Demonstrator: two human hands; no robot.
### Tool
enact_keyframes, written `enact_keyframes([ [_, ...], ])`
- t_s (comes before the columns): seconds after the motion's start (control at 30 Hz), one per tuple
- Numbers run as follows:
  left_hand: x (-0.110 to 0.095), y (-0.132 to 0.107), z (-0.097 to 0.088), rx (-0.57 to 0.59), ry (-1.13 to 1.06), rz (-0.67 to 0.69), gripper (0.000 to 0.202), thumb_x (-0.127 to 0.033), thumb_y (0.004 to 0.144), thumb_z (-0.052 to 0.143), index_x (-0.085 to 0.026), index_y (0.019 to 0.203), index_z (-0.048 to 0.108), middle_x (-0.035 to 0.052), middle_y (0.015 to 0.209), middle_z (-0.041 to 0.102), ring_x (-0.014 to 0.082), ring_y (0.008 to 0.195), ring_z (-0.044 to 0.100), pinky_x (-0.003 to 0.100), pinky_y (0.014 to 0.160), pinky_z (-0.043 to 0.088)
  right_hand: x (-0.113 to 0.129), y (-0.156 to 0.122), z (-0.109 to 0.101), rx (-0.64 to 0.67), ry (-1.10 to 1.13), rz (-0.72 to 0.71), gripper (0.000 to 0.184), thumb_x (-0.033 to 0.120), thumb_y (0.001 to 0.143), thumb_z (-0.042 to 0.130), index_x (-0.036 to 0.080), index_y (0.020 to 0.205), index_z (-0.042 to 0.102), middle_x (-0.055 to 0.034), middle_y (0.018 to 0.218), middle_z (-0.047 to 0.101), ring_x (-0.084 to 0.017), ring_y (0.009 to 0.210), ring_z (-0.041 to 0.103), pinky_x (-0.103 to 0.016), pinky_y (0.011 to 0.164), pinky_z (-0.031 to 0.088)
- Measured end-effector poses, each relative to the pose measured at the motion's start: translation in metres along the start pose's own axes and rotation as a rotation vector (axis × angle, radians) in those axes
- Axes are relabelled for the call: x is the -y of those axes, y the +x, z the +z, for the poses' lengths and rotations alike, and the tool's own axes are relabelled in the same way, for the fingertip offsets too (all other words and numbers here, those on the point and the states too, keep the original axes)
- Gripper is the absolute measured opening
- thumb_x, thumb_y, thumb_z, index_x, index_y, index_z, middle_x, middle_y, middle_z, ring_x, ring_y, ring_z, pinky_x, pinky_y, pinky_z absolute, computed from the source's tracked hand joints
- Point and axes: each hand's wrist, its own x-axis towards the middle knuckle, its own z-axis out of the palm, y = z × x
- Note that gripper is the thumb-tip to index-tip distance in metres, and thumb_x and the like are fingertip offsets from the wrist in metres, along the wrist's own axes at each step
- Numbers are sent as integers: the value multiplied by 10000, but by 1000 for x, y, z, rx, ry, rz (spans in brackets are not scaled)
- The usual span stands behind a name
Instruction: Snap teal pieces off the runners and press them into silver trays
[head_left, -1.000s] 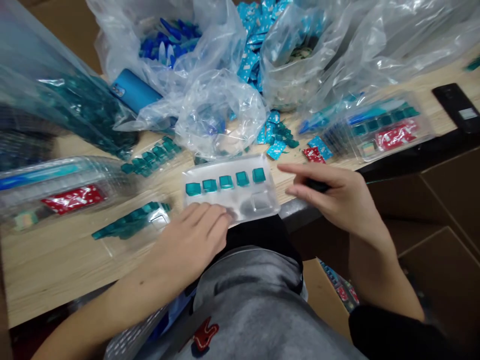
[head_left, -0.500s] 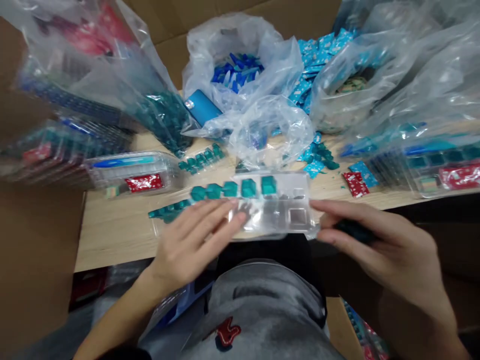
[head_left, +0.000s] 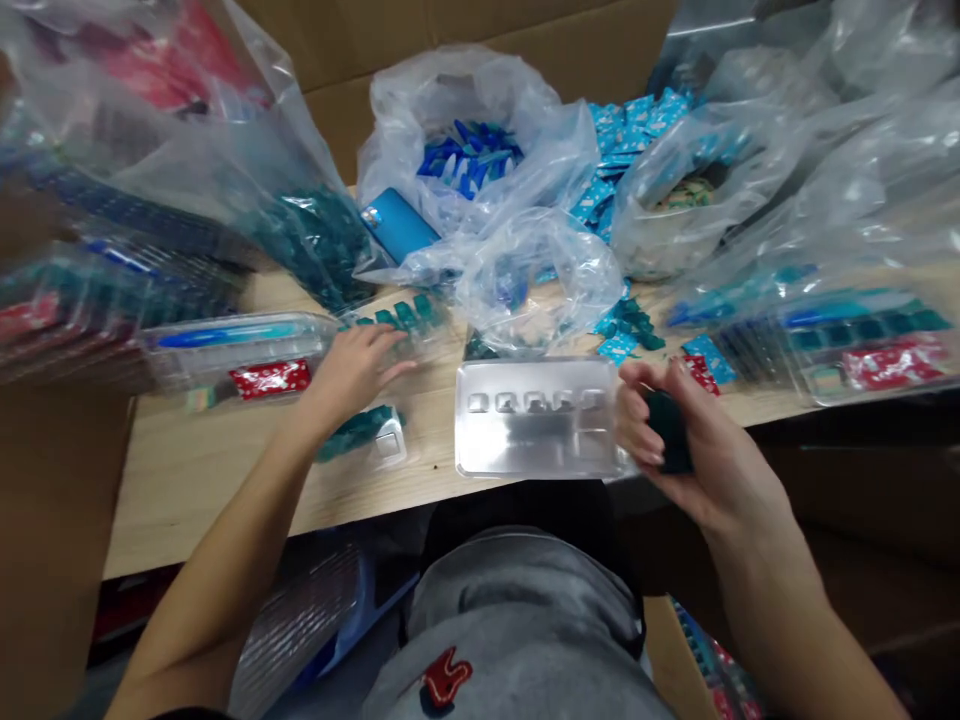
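Holding a dark teal piece [head_left: 670,432], right grip [head_left: 694,462] narrow, left grip [head_left: 352,368] open beside teal pieces [head_left: 399,314]

The clear moulded-plastic blister tray [head_left: 537,420] looked smooth and glossy, with silvery reflections. The small teal translucent plastic pieces [head_left: 401,315] shone, while the dark rectangular block [head_left: 670,432] looked matt. The pale wood-grain tabletop [head_left: 202,500] was smooth with a low sheen. The thin transparent polythene bag [head_left: 397,90] was crinkled and glossy, the brown cardboard sheet [head_left: 600,50] was matt, and the grey cloth garment [head_left: 517,600] looked soft and matt.
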Motion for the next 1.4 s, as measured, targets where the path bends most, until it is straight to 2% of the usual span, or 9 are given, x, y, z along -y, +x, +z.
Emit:
enact_keyframes([
  [0.1,-30,4,-31,-195,-147,-30,240,-381,951,533,-207,1057,660,83,1064,726,287,1005,684,458,859,555,-2,12,19,-15,282,129,262,432,797,725,178,823,670,15,685,608,-68,565,560,-164,504,486],
  [0.2,-84,12,-71,-302,-343,-52,237,-206,971,475,-286,1135,626,28,1102,702,227,1067,653,431,932,519,-6,19,40,15,417,157,310,462,895,582,162,892,657,-68,843,694,-158,840,675,-297,789,586],
  [0.3,-131,22,-95,-276,-372,226,230,-179,937,560,-275,1140,607,24,1068,709,214,1000,654,418,897,523,-9,19,53,46,504,220,352,442,961,455,148,954,648,-98,918,722,-181,959,680,-341,893,572],
  [0.4,-149,31,-95,-211,-353,366,265,-274,920,624,-232,1180,591,52,1074,710,228,975,647,411,879,529,-9,13,55,65,532,287,376,401,1002,366,157,966,649,-86,947,736,-159,932,688,-295,851,582],
  [0.73,-145,27,-86,-222,-809,103,341,-229,878,684,-345,1192,624,-8,1053,699,194,983,639,366,820,554,-10,5,48,135,549,243,191,254,945,522,163,885,679,-42,877,735,-132,889,700,-294,892,579],
  [0.87,-132,20,-81,-207,-830,-65,263,-243,875,685,-323,1126,681,-9,1039,704,154,845,653,306,703,567,-15,6,42,163,501,289,154,130,909,540,141,870,689,-28,814,723,-101,758,697,-225,751,590],
  [0.97,-115,12,-69,-114,-727,-125,242,-254,911,630,-293,1145,676,5,1093,716,154,864,675,316,789,568,-12,7,33,132,446,258,170,111,907,525,137,865,687,-14,753,707,-80,655,673,-171,610,555],
  [1.27,-112,2,-50,-215,-272,214,167,-151,921,574,-230,1064,612,25,919,717,189,878,672,329,770,533,1,6,28,-22,242,102,101,141,868,593,175,798,658,28,695,651,-52,582,602,-136,522,497],
  [1.4,-102,-1,-48,-214,-174,276,235,-138,923,575,-230,1137,609,61,1018,718,202,923,670,340,790,534,-2,6,28,-9,229,105,119,136,866,574,172,799,665,24,700,653,-51,579,594,-136,515,491],
])
